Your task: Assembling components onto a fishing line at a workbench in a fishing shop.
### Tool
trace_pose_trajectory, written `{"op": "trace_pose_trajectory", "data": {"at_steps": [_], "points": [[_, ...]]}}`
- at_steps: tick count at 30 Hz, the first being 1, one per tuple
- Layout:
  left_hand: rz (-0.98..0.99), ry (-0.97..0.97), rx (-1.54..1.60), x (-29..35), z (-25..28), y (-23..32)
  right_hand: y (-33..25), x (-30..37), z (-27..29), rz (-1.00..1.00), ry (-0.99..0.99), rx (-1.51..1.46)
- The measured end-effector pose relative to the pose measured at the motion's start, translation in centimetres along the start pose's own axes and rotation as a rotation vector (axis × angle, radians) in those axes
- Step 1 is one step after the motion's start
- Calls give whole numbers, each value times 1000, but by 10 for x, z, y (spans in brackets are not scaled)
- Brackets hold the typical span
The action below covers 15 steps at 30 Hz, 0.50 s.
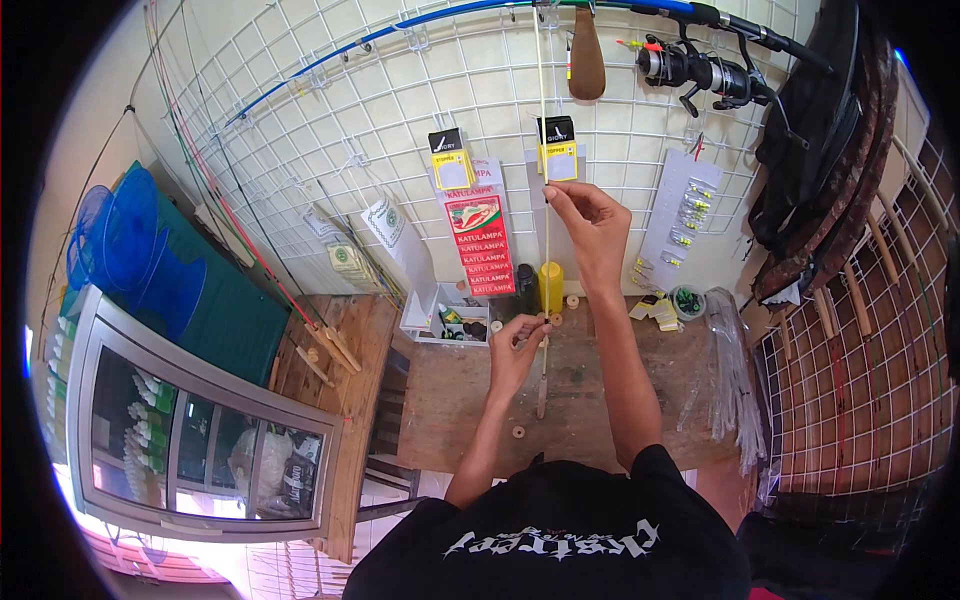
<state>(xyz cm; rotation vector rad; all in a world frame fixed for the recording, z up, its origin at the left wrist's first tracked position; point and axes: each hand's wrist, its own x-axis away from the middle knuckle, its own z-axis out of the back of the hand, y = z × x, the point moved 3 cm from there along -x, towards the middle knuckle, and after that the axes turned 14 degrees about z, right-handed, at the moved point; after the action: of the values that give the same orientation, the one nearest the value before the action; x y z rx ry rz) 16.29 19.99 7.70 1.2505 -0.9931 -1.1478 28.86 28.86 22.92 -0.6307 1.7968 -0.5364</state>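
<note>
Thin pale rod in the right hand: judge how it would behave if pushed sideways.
The thin pale rod would probably flex, being long and very slender. It looks too stiff to flop, since it stands nearly straight above the right hand. It is likely light: just the fingertips pinch it there.

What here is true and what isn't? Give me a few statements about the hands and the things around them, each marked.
1. The right hand is higher in the picture than the left hand. True.
2. The black fishing reel is at the picture's upper left. False: it is at the upper right.
3. Both hands have their fingertips at a thin pale rod. True.
4. The yellow container lies on its side. False: it stands upright.
5. A small tan ring lies on the wooden bench. True.
</note>
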Motion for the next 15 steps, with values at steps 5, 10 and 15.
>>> {"op": "trace_pose_trajectory", "data": {"at_steps": [5,10,15], "points": [[2,-6,-40,-1,2,-3,-16,-2,0,77,4,185],[0,0,-59,1,2,-3,-22,-2,-3,229,25,306],[-2,2,-45,2,0,0,-2,-1,2,-86,26,-48]]}}
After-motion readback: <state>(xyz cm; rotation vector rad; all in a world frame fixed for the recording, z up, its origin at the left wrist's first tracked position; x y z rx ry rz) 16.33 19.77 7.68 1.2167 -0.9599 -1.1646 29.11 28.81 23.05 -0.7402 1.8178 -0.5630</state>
